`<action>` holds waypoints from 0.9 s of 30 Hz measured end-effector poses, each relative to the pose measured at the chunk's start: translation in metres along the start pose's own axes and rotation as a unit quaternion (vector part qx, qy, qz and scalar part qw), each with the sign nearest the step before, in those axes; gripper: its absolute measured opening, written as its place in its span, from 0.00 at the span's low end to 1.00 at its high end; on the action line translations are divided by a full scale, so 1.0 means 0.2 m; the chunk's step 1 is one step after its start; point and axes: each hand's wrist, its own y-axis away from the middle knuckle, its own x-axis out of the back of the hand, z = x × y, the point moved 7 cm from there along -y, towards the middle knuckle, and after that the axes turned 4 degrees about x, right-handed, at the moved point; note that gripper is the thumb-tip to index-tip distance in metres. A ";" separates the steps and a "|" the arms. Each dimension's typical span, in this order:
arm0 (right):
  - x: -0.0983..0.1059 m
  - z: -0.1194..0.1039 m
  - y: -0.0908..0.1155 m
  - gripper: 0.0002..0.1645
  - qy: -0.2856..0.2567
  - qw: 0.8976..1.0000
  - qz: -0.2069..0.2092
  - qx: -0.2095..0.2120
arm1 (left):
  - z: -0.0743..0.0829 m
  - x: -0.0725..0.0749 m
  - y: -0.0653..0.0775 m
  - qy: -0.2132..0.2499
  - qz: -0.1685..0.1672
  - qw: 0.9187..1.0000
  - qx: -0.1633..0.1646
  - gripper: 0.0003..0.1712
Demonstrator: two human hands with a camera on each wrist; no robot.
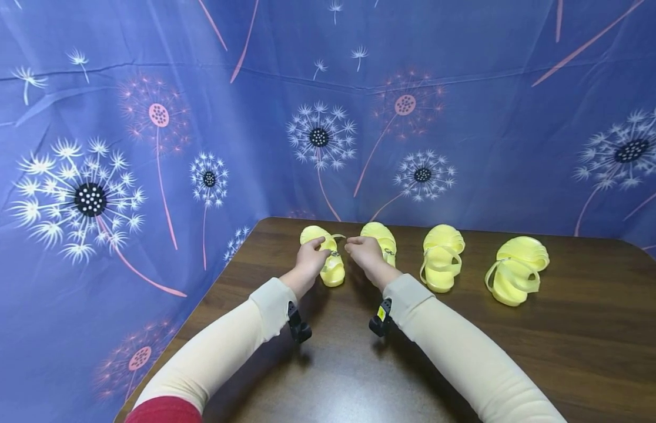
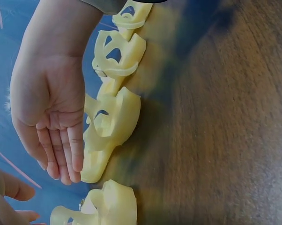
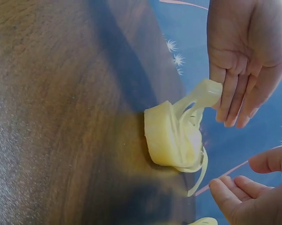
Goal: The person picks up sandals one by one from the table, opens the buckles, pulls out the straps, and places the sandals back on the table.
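Four hands' breadths apart at most, several yellow sandals with straps stand in a row on the table. At the leftmost sandal [image 1: 334,275], my left hand [image 1: 310,258] is beside its left side, with straight fingers in the right wrist view; contact is unclear. A loose strap [image 3: 198,178] sticks out from this sandal. My right hand [image 1: 367,255] hovers between it and the second sandal [image 1: 378,230], partly covering the latter. In the right wrist view the right hand's thumb and fingers are apart, holding nothing. A small metal buckle shows on the leftmost sandal.
To the right stand a third sandal [image 1: 443,238] and a fourth sandal [image 1: 521,249], straps looped over them. The brown wooden table [image 1: 338,376] ends just behind the row. A blue dandelion-print cloth [image 1: 264,129] hangs behind and at the left.
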 end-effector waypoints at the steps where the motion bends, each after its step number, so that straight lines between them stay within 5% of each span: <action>1: 0.00 0.00 0.00 0.23 -0.001 1.000 0.000 -0.001 | 0.01 0.00 0.00 0.000 0.001 1.000 -0.004 0.27; 11: 0.05 -0.02 0.00 0.22 -0.054 0.998 0.015 -0.004 | 0.05 -0.05 0.00 0.007 -0.010 1.000 -0.024 0.28; 27: 0.12 -0.04 0.00 0.22 -0.048 0.999 0.021 -0.001 | 0.08 -0.11 -0.01 0.013 -0.034 0.999 -0.020 0.28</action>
